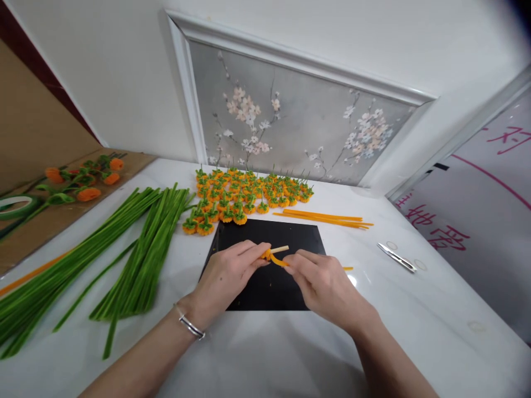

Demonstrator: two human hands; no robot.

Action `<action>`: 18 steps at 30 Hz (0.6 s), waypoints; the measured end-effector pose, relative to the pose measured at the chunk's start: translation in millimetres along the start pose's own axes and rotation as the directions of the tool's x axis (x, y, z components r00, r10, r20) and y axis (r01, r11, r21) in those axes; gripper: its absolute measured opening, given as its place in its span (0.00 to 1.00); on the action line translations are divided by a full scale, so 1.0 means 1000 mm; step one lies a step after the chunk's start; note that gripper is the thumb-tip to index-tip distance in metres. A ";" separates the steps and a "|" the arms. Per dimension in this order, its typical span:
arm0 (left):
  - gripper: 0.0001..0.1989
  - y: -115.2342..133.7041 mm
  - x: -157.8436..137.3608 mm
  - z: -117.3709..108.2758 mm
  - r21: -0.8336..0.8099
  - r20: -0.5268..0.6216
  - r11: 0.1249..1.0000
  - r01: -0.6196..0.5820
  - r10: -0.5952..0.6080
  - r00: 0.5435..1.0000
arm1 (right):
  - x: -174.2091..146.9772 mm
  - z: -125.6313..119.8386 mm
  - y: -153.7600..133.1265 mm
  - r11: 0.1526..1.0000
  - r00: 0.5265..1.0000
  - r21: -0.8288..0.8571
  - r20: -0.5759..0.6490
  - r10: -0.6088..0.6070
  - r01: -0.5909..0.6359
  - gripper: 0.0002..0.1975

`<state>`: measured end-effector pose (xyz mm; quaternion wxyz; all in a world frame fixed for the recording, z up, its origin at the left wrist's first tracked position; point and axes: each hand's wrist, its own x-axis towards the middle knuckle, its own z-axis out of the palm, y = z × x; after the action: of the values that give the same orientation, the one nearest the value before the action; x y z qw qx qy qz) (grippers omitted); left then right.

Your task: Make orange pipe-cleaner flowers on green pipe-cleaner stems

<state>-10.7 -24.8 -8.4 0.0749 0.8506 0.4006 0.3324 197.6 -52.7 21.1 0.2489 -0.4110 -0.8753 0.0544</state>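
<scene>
Over a black mat, my left hand is closed around a pale wooden stick, whose free end points right. An orange pipe cleaner winds around the stick beside my left fingertips. From there it curves across to my right hand, which pinches it between thumb and fingers. The pipe cleaner's far end comes out to the right of that hand. My fingers partly hide the coils. Behind the mat stand many small orange flower heads with green tops and thin stems pointing up.
Two bundles of green pipe cleaners lie on the left. Several straight orange pipe cleaners rest behind my right hand. Small metal snips lie at right. Finished orange flowers and green tape sit on cardboard at far left.
</scene>
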 end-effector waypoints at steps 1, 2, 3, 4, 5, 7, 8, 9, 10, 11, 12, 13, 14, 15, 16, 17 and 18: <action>0.13 -0.001 0.000 0.000 0.016 -0.006 1.000 -0.019 0.020 1.000 | 0.000 0.000 0.001 1.000 1.000 0.010 -0.003 0.002 -0.002 0.11; 0.13 -0.001 0.000 0.000 0.032 -0.010 0.999 -0.030 0.031 0.999 | 0.000 -0.001 0.001 1.000 1.000 0.015 -0.002 0.004 -0.004 0.11; 0.13 -0.001 0.000 0.000 0.047 -0.016 0.998 -0.037 0.038 0.999 | -0.001 -0.001 0.001 1.000 1.000 0.018 0.001 0.006 -0.006 0.11; 0.12 0.000 0.000 0.000 0.059 -0.023 0.997 -0.040 0.041 0.999 | -0.001 -0.002 0.001 1.000 1.000 0.019 0.002 0.007 -0.007 0.11; 0.12 0.001 0.000 -0.001 0.068 -0.032 0.997 -0.041 0.044 0.999 | -0.001 -0.002 0.001 1.000 1.000 0.020 0.006 0.008 -0.008 0.11; 0.12 0.002 0.001 -0.002 0.072 -0.056 0.996 -0.046 0.050 0.997 | -0.001 -0.003 0.000 1.000 1.000 0.024 0.010 0.010 -0.010 0.12; 0.12 0.003 0.001 -0.002 0.068 -0.066 0.997 -0.048 0.053 0.996 | -0.001 -0.003 0.000 1.000 1.000 0.027 0.010 0.010 -0.010 0.12; 0.11 0.004 0.001 -0.003 0.063 -0.075 0.997 -0.051 0.055 0.996 | -0.001 -0.004 0.000 1.000 1.000 0.029 0.008 0.010 -0.010 0.12; 0.11 0.004 0.001 -0.003 0.059 -0.079 0.997 -0.051 0.055 0.995 | -0.001 -0.004 -0.001 0.999 1.000 0.031 0.008 0.009 -0.009 0.12; 0.11 0.004 0.002 -0.003 0.057 -0.081 0.997 -0.050 0.055 0.995 | -0.001 -0.004 -0.001 0.999 1.000 0.033 0.010 0.009 -0.009 0.12; 0.12 0.004 0.002 -0.004 0.057 -0.083 0.997 -0.050 0.055 0.995 | -0.001 -0.005 -0.001 0.999 1.000 0.035 0.012 0.009 -0.010 0.12; 0.12 0.004 0.002 -0.004 0.058 -0.084 0.997 -0.051 0.055 0.995 | -0.001 -0.005 -0.001 0.999 1.000 0.038 0.016 0.010 -0.011 0.12; 0.12 0.004 0.002 -0.004 0.058 -0.087 0.997 -0.051 0.056 0.995 | -0.001 -0.005 -0.001 0.999 1.000 0.039 0.021 0.011 -0.012 0.12; 0.12 0.004 0.002 -0.004 0.057 -0.091 0.997 -0.051 0.056 0.994 | -0.001 -0.005 -0.001 0.999 1.000 0.038 0.023 0.013 -0.014 0.12; 0.12 0.004 0.002 -0.003 0.055 -0.096 0.997 -0.053 0.058 0.994 | -0.001 -0.005 -0.001 0.999 1.000 0.035 0.023 0.014 -0.015 0.12; 0.11 0.004 0.002 -0.003 0.053 -0.101 0.997 -0.054 0.059 0.993 | -0.002 -0.005 -0.001 0.999 1.000 0.031 0.022 0.016 -0.016 0.12; 0.11 0.004 0.003 -0.003 0.052 -0.105 0.997 -0.057 0.063 0.993 | -0.002 -0.005 -0.001 0.999 1.000 0.028 0.022 0.015 -0.016 0.12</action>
<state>-8.8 -26.1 -3.0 0.0225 0.8449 0.3863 0.3694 200.5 -55.1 25.0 0.2446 -0.4137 -0.8739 0.0733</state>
